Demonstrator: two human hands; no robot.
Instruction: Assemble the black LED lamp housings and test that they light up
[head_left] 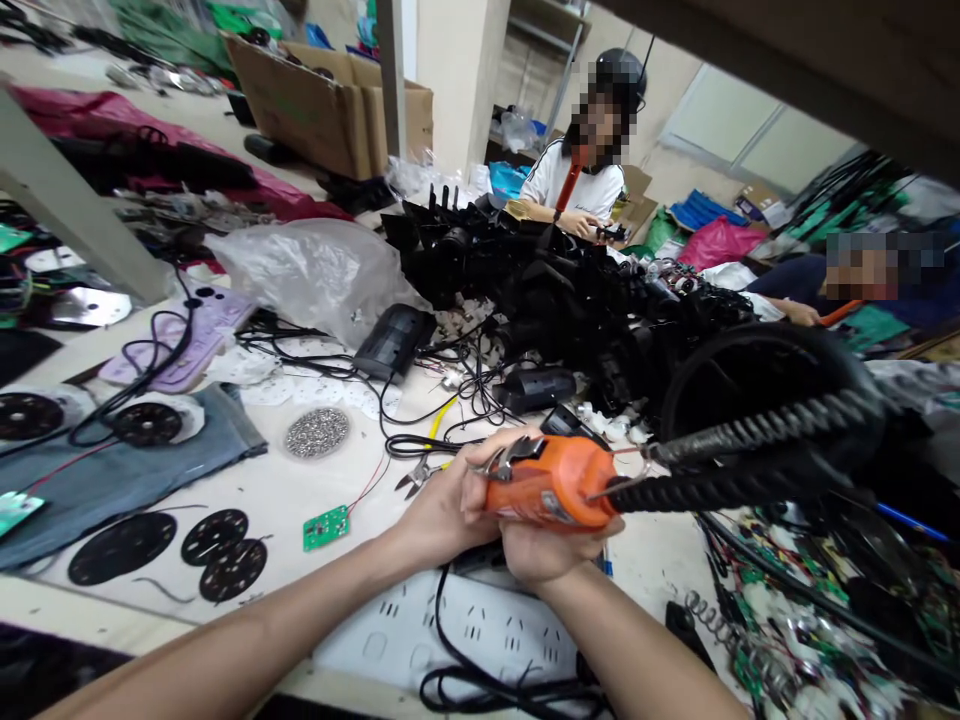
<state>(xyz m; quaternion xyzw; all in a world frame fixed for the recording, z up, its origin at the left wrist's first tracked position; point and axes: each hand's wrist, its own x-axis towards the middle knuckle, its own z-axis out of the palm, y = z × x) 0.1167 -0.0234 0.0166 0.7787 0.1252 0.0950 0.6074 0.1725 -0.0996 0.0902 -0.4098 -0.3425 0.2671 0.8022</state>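
My left hand (442,505) is closed round the left end of an orange electric screwdriver (555,485), held nearly level. Under its body lies my right hand (551,550), palm against the tool, with its fingers partly hidden. A coil spring (772,425) and a black coiled cord (697,490) run from the tool's end to the upper right. The bit end is hidden by my left hand. Beside my left wrist are side cutters (414,480) with a yellow handle and a green circuit board (326,528) on red and black wires. A dark object below my hands is mostly covered.
A dish of small screws (317,432) sits left of centre. Black discs (225,555) lie nearer the front edge, by a white power strip (405,630). Black housings (555,290) are heaped behind; loose electronic parts (817,600) fill the right. Two people (577,185) work beyond.
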